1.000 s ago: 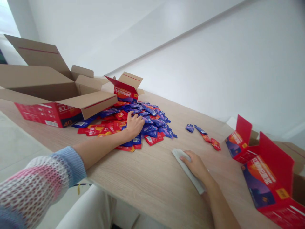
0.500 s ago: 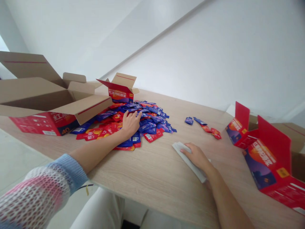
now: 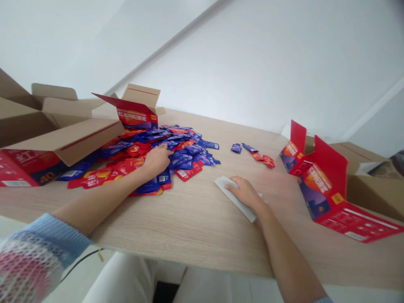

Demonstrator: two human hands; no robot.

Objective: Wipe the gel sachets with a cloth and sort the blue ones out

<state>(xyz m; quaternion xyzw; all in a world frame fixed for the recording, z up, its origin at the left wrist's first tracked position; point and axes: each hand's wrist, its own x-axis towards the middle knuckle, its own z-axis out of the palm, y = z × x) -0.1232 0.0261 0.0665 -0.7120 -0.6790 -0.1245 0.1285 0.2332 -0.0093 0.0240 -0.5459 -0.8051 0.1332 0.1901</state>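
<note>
My left hand rests on the heap of red and blue-purple sachets, its fingers curled down and drawn together. The fingertips are partly hidden, so what they pinch cannot be made out. On the wooden table to the right, my right hand grips a flat, folded white strip, with the thumb lying over its top. Whether the strip is paper or cloth is unclear. A red sachet lies at the near right edge of the heap.
A large open carton stands at the left, with a smaller red box behind the heap. Two open red boxes stand at the right. Several loose sachets lie between heap and boxes. A white wall rises behind the table.
The view has swung right, so everything sits further left. My left hand's fingers, spread before, are now curled together on the heap. My right hand stays on the white strip.
</note>
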